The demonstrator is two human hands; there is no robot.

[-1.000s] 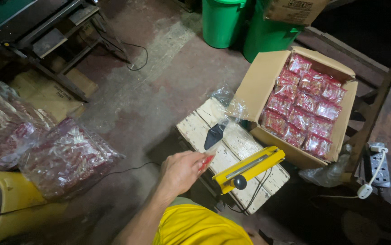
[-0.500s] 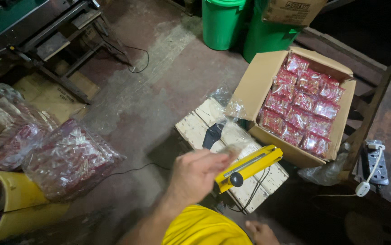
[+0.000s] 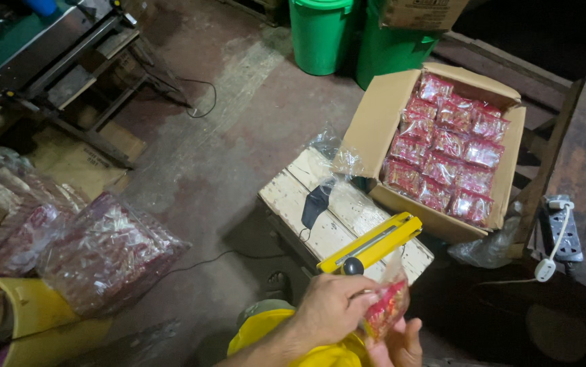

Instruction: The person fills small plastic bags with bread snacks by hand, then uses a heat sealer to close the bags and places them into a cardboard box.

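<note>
My left hand (image 3: 333, 309) grips a small clear bag of red sweets (image 3: 387, 307) by its side, just below the front end of a yellow heat sealer (image 3: 371, 245). My right hand (image 3: 396, 345) comes up from the bottom edge and touches the bag from beneath. The sealer lies closed on a white wooden crate (image 3: 306, 194), next to a dark face mask (image 3: 315, 204). Behind the crate an open cardboard box (image 3: 378, 122) is filled with several red packets (image 3: 446, 146).
Large clear bags of red packets (image 3: 106, 251) lie on the floor at the left, beside a yellow drum (image 3: 24, 319). Green bins (image 3: 320, 37) stand at the back. A power strip (image 3: 561, 224) sits on a dark bench at the right. A metal machine frame (image 3: 68, 61) occupies the top left.
My left hand moved right from the crate's edge to the sealer's front end and now holds a small bag of red sweets. My right hand has come into view under it.
</note>
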